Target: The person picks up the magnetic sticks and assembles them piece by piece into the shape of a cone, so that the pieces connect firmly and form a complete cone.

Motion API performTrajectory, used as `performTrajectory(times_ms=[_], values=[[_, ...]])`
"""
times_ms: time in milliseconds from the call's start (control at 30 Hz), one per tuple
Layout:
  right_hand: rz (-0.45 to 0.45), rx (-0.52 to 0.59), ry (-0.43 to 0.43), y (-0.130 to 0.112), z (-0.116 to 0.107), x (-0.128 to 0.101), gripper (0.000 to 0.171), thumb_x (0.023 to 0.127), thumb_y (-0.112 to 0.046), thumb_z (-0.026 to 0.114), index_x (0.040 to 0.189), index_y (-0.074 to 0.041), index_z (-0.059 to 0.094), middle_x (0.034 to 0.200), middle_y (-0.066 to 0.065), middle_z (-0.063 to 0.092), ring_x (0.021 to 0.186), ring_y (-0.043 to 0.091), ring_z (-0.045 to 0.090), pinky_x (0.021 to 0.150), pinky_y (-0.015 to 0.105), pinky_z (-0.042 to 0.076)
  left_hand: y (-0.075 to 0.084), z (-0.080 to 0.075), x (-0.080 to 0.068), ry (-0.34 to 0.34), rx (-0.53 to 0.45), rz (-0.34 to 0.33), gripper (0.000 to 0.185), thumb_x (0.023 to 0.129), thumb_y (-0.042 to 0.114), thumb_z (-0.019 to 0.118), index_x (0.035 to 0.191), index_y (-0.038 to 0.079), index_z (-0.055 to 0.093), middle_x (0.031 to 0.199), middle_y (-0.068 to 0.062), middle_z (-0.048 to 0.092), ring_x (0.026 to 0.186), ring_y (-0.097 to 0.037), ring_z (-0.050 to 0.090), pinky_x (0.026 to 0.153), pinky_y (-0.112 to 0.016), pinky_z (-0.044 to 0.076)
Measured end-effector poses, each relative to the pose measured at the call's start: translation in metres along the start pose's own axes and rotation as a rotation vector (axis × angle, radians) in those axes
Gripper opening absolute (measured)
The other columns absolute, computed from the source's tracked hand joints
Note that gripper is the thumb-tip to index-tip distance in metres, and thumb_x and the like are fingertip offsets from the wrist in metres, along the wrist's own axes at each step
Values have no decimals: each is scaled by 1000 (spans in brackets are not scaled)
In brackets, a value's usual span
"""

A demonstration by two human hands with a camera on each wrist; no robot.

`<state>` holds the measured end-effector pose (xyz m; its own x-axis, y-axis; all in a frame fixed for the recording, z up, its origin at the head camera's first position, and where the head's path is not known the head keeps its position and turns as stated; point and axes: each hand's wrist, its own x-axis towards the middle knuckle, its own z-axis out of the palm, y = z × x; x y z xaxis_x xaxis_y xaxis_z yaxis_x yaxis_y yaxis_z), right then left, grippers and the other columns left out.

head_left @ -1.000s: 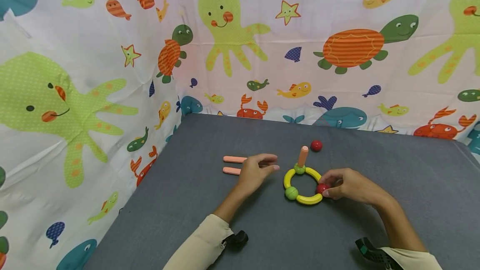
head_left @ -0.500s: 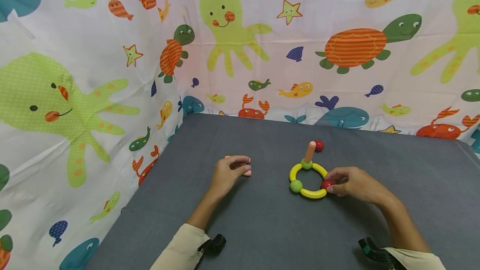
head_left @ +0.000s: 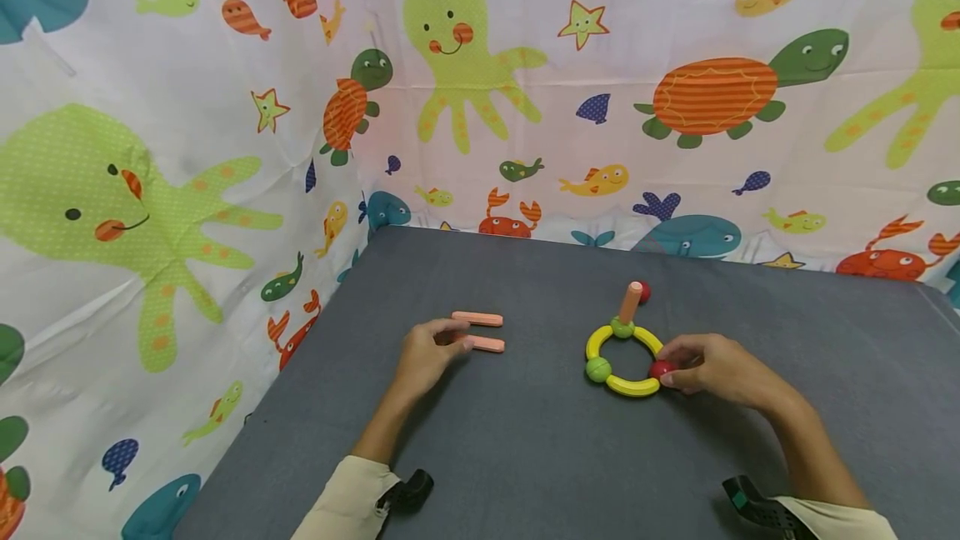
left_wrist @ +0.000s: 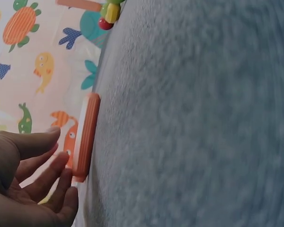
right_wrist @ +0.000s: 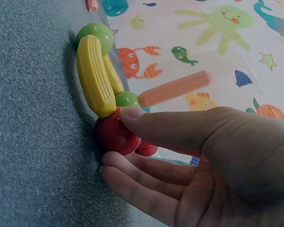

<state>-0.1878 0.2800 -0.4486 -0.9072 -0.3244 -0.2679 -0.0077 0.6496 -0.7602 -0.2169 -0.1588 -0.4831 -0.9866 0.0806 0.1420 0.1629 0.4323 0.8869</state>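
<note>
A ring of curved yellow pieces (head_left: 633, 387) and balls lies on the dark grey table. My right hand (head_left: 716, 369) pinches its red ball (right_wrist: 117, 135) between thumb and fingers. On the ring's left is a green ball (head_left: 598, 370); from another green ball (head_left: 622, 327) at the back, a salmon stick (head_left: 631, 303) stands up, slightly tilted. My left hand (head_left: 423, 357) is at the left ends of two loose salmon sticks, a far one (head_left: 480, 318) and a near one (head_left: 487, 344). Its thumb and fingers (left_wrist: 52, 177) are apart beside a stick, relaxed.
A loose red ball (head_left: 644, 292) sits behind the ring, partly hidden by the upright stick. A curtain (head_left: 510, 90) printed with sea animals hangs along the table's back and left edges.
My left hand has moved left, from near the ring over the loose sticks to their left ends, uncovering them. The ring has slid slightly right and away, with my right hand still holding its red ball.
</note>
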Motion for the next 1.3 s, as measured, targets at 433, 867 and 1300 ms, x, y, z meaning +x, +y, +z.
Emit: performTrajectory(times_ms=[433, 867, 1300], values=[[32, 18, -40, -4, -4, -3, 39, 97, -19, 77, 130, 1, 69, 115, 11, 74, 93, 23, 70, 83, 40, 62, 1, 0, 2, -82, 132, -35, 31, 94, 8, 81, 124, 3, 77, 117, -11, 77, 101, -25, 70, 89, -45, 58], [22, -19, -62, -6, -2, -3, 41, 97, -25, 77, 131, -3, 71, 105, 6, 73, 91, 24, 67, 80, 39, 58, 3, 4, 2, -113, 161, -1, 29, 95, 0, 76, 124, 5, 77, 115, -10, 77, 98, -23, 69, 88, -44, 58], [19, -6, -67, -8, 2, 0, 41, 95, -24, 79, 129, -3, 72, 99, 6, 74, 88, 24, 66, 77, 38, 58, 21, 18, 5, -79, 41, 71, 39, 91, 2, 82, 129, 6, 76, 114, -9, 76, 97, -23, 75, 84, -34, 60]])
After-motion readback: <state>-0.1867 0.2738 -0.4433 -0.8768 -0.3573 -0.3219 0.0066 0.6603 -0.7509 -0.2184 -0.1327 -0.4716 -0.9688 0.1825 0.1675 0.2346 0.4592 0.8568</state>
